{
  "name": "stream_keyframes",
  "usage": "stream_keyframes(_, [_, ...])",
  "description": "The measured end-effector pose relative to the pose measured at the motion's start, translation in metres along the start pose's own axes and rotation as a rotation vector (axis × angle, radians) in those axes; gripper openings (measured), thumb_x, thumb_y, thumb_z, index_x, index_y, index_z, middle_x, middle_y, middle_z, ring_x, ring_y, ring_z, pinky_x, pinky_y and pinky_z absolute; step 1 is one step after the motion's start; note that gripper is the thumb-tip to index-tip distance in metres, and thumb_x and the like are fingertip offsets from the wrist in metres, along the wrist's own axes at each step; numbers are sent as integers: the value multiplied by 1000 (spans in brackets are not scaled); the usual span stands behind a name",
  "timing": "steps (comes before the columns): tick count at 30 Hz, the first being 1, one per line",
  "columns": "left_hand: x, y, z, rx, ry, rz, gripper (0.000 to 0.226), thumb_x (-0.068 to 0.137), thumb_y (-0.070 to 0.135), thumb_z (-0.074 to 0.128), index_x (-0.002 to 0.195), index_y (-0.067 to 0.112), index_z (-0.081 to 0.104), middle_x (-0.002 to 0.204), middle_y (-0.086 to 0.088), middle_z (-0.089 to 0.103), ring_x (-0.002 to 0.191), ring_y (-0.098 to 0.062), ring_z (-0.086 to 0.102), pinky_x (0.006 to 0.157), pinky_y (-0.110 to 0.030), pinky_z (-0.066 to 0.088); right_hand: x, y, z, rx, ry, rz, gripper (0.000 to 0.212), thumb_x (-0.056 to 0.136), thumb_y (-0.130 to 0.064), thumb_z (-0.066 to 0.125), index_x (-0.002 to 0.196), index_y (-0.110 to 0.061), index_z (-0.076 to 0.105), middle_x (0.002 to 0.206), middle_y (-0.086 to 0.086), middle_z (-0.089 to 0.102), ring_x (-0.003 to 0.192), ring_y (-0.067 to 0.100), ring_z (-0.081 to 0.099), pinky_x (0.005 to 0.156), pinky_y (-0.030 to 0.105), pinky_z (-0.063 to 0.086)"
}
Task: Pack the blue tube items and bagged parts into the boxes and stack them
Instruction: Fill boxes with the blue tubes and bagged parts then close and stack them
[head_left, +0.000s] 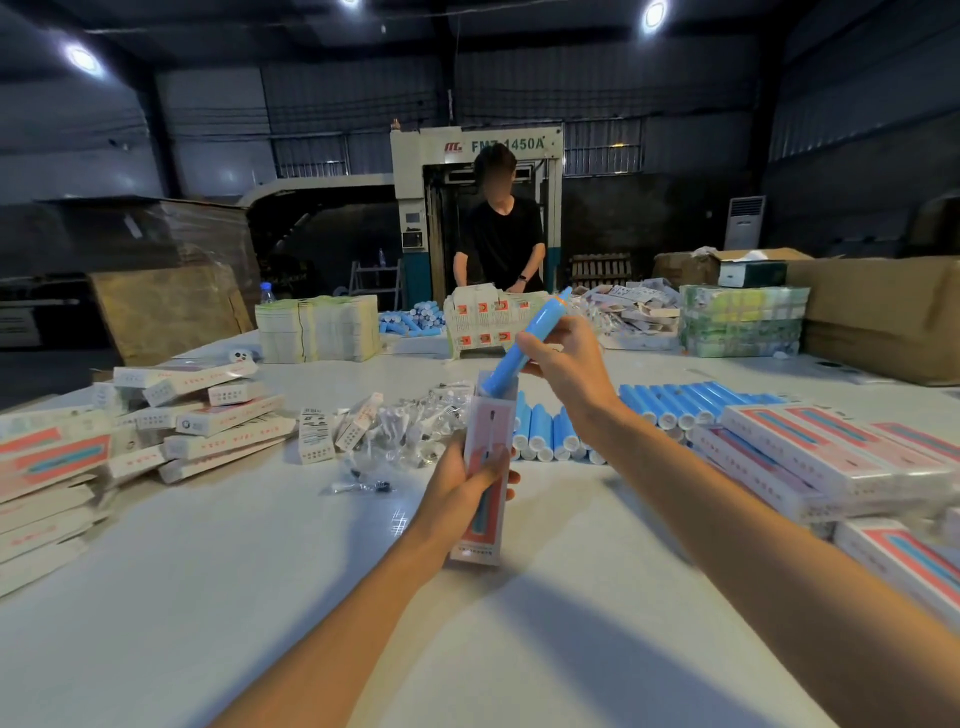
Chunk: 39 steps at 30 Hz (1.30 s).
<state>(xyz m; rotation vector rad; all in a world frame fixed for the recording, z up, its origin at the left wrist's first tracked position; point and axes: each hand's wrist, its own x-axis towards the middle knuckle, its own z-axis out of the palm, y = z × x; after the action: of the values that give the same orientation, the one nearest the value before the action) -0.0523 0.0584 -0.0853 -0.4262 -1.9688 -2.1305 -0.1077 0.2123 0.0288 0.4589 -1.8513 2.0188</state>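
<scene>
One white table (260, 597) carries all stock. Flat boxes lie stacked along its right edge (831, 462); a looser heap of boxes (208, 415) lies at left. Loose blue tubes (691, 402) lie in rows beside the right stack. A pile of bagged parts (410, 431) sits left of them. The left hand (460, 488) grips an upright box (491, 431), fingers curled round its lower half. The right hand (569, 358) pinches a tilted blue tube (519, 348), its lower end at the box's open top.
</scene>
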Motion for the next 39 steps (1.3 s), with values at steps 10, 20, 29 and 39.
stream_keyframes(10, [4,-5,-3,33,18,18,33,103,37,71,132,27,59,106,-3,77,96,-23,78,78,-30,62,15,-1,-4,-536,-388,-46,76,89,-11,77,140,-43,31,113,32,65,87,28,67,83,51,58])
stream_keyframes(20, [6,-15,-19,81,354,-13,27,102,46,68,120,29,56,104,0,77,90,-19,77,87,-43,61,-13,64,22,-552,-303,-224,27,109,-17,52,132,-10,63,132,6,53,118,18,55,101,31,48])
stream_keyframes(29, [16,-14,-41,205,615,-33,24,109,36,57,128,28,46,127,-5,67,112,-33,68,102,-51,55,18,128,83,-1200,-549,-422,75,94,8,55,161,-18,34,165,3,37,153,25,29,119,43,35])
stream_keyframes(39, [18,-18,-36,159,492,-2,30,109,41,59,134,29,48,129,-1,68,111,-24,71,95,-39,57,13,136,90,-1236,-511,-574,41,101,-24,65,141,-17,60,134,7,62,124,28,50,97,34,45])
